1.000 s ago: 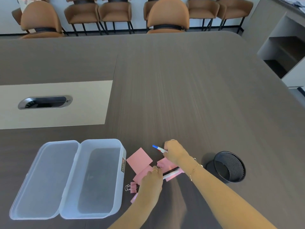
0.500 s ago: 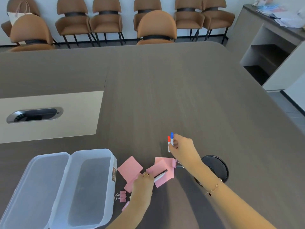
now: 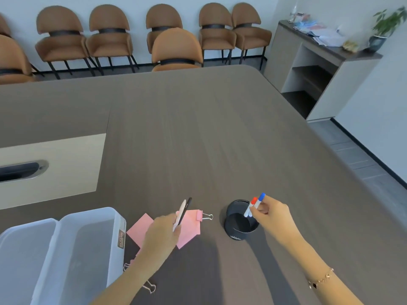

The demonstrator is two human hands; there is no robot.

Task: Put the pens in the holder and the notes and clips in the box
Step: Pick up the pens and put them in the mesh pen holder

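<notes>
Desk items, sorting under way: pens gripped in both hands.

Near: clips (image 3: pixel 149 287) and limp pink notes (image 3: pixel 189 226) lie on the bench beside the box (image 3: pixel 88 243). Left hand (image 3: pixel 161 235) grips two pens (image 3: pixel 182 213); right hand (image 3: pixel 272 215) pinches two markers (image 3: pixel 254 204) (light, stiff, mid-barrel) over the holder (image 3: pixel 240 228).

Head-worn wide-angle view: looking forward and down across the dark table (image 3: pixel 198 128) from its near edge, taking in both forearms close at the bottom, facing the row of brown chairs (image 3: pixel 176 47) along the far wall, sideboard (image 3: pixel 319 69) at upper right.
</notes>
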